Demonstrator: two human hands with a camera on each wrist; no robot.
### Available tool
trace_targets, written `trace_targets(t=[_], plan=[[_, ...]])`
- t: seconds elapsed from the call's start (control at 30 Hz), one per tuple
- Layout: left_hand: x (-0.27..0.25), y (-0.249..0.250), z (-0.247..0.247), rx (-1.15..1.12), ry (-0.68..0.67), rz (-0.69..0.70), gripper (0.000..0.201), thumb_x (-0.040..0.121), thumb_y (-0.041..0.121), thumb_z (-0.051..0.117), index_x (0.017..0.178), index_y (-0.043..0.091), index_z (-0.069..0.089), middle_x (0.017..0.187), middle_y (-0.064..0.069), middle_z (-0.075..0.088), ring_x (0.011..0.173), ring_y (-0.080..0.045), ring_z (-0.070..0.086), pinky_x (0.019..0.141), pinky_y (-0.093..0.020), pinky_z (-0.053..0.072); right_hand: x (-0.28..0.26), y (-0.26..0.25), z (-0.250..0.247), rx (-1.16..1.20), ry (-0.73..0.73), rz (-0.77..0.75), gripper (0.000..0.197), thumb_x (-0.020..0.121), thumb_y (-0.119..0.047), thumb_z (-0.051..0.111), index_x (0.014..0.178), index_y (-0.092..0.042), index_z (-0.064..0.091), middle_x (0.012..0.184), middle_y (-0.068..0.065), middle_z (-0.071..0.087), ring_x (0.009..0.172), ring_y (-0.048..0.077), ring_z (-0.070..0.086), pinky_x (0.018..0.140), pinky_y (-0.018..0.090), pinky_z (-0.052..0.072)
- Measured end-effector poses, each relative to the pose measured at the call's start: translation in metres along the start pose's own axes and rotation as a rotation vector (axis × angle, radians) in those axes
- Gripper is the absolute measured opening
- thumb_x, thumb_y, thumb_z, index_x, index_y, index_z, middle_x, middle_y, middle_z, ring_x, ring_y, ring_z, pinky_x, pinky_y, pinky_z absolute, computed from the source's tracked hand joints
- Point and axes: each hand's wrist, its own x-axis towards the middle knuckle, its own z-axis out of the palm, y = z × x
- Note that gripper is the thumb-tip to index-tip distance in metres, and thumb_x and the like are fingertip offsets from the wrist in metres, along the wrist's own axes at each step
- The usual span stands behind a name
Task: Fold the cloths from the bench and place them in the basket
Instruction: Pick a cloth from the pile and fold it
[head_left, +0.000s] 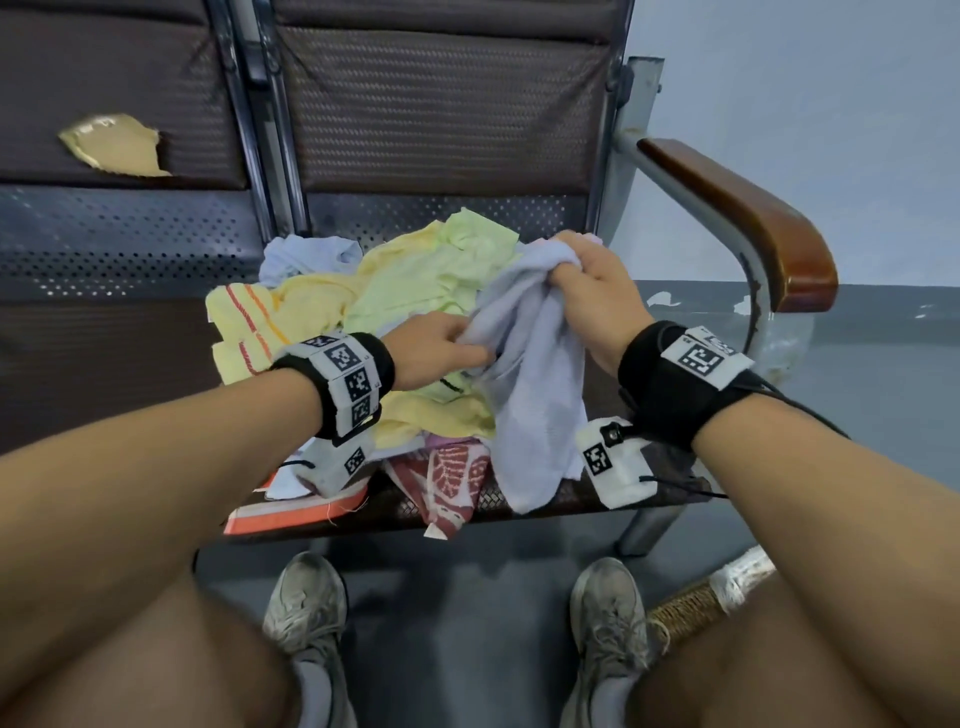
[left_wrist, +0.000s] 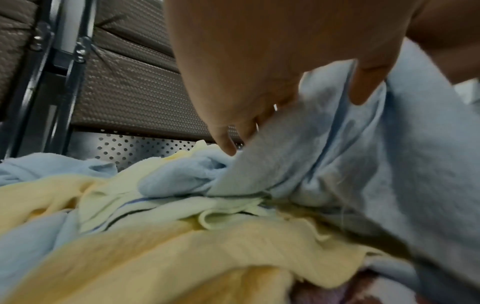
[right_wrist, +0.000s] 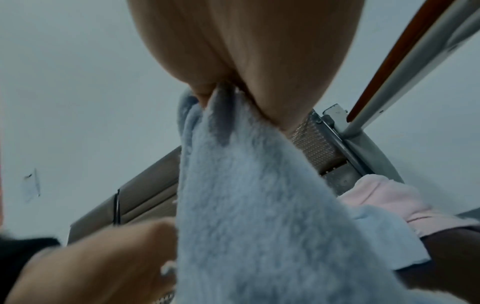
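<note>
A pale blue cloth (head_left: 530, 374) hangs bunched over the pile on the bench seat (head_left: 524, 501). My right hand (head_left: 582, 275) grips its top edge in a fist, and the cloth (right_wrist: 259, 205) drapes down from that grip. My left hand (head_left: 447, 348) pinches a lower fold of the same cloth (left_wrist: 350, 156), thumb and fingers closed on the fabric. Under it lie yellow cloths (head_left: 311, 301), a light green cloth (head_left: 441, 270), another pale blue cloth (head_left: 306, 257) and a red patterned cloth (head_left: 452, 478). A woven basket (head_left: 696, 608) shows partly by my right knee.
The bench has brown padded backrests (head_left: 441, 104) and a wooden armrest (head_left: 743, 213) on the right. An orange-edged cloth (head_left: 291, 514) hangs off the seat front. A pink cloth (right_wrist: 384, 197) lies at the back right. My shoes (head_left: 306, 603) stand on the grey floor.
</note>
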Motion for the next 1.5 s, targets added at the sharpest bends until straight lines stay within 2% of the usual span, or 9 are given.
trace_targets(t=[0.2,0.33,0.43,0.5,0.77,0.9,1.13,1.33,1.5], plan=[[0.002,0.002,-0.012,0.062,0.471,0.067,0.034,0.096,0.032,0.056,0.065,0.018,0.056,0.062,0.004,0.054,0.061,-0.018,0.047,0.051,-0.026,0.03,0.009,0.015,-0.018,-0.208,0.098,-0.063,0.011,0.088,-0.019,0.067,0.086,-0.01,0.062,0.092,0.006,0.067,0.087,0.017,0.059,0.077,0.027,0.047],[0.005,0.025,-0.045,-0.298,0.788,-0.082,0.043,0.093,0.029,0.053,0.051,0.019,0.048,0.05,0.009,0.043,0.058,-0.015,0.041,0.051,-0.029,0.032,0.009,0.029,-0.022,-0.445,0.137,-0.065,0.034,0.091,-0.027,0.066,0.062,-0.02,0.051,0.057,-0.007,0.048,0.06,0.01,0.043,0.056,0.025,0.031],[0.01,0.039,-0.052,-0.643,0.656,-0.248,0.031,0.095,0.031,0.046,0.096,0.01,0.069,0.091,-0.007,0.069,0.088,-0.029,0.064,0.079,-0.036,0.056,0.011,0.027,-0.016,-0.521,0.214,-0.123,0.024,0.092,-0.024,0.062,0.071,-0.012,0.063,0.061,-0.005,0.056,0.069,0.008,0.052,0.064,0.029,0.037],[0.009,0.044,-0.048,-0.934,0.55,-0.294,0.033,0.097,0.019,0.046,0.119,0.002,0.063,0.098,-0.01,0.066,0.085,-0.025,0.066,0.064,-0.034,0.058,0.011,0.021,-0.012,-0.437,0.265,-0.112,0.009,0.089,-0.026,0.066,0.094,-0.018,0.065,0.085,0.001,0.069,0.088,0.018,0.061,0.079,0.032,0.048],[0.007,0.027,-0.043,-0.951,0.469,-0.233,0.013,0.091,0.008,0.062,0.1,0.0,0.065,0.092,-0.012,0.06,0.083,-0.022,0.064,0.075,-0.033,0.059,-0.001,0.002,0.011,-0.426,-0.122,-0.192,0.036,0.104,-0.021,0.046,0.069,-0.015,0.042,0.062,-0.006,0.036,0.06,0.013,0.035,0.062,0.033,0.032],[0.008,0.019,-0.046,-1.014,0.544,-0.248,0.01,0.09,0.012,0.066,0.097,0.005,0.067,0.093,-0.01,0.067,0.087,-0.022,0.066,0.067,-0.028,0.059,-0.001,0.004,0.014,-0.25,-0.054,-0.018,0.012,0.1,-0.01,0.041,0.091,-0.005,0.048,0.075,-0.001,0.041,0.065,0.005,0.039,0.065,0.027,0.035],[0.006,0.023,-0.056,-1.22,0.506,-0.173,0.009,0.093,0.008,0.06,0.096,0.002,0.066,0.073,-0.007,0.064,0.062,-0.015,0.063,0.073,-0.032,0.06,-0.006,0.002,0.008,-0.478,-0.015,-0.427,0.019,0.092,-0.006,0.047,0.111,-0.008,0.043,0.064,-0.001,0.047,0.072,0.01,0.045,0.066,0.032,0.038],[0.003,0.037,-0.06,-1.182,0.518,-0.143,0.016,0.101,0.0,0.041,0.106,0.004,0.056,0.084,-0.011,0.057,0.071,-0.018,0.056,0.064,-0.022,0.057,-0.011,0.006,0.021,-0.749,-0.438,-0.261,0.03,0.081,0.0,0.046,0.085,-0.018,0.07,0.09,0.003,0.064,0.088,0.031,0.059,0.078,0.038,0.049],[-0.005,0.056,-0.055,-1.074,0.435,-0.007,0.017,0.098,-0.003,0.051,0.1,0.005,0.066,0.083,-0.007,0.067,0.071,-0.013,0.066,0.069,-0.022,0.057,-0.004,0.008,0.033,-0.854,-0.283,-0.089,0.04,0.086,-0.01,0.044,0.102,-0.032,0.073,0.105,-0.001,0.072,0.101,0.026,0.063,0.082,0.036,0.053]])
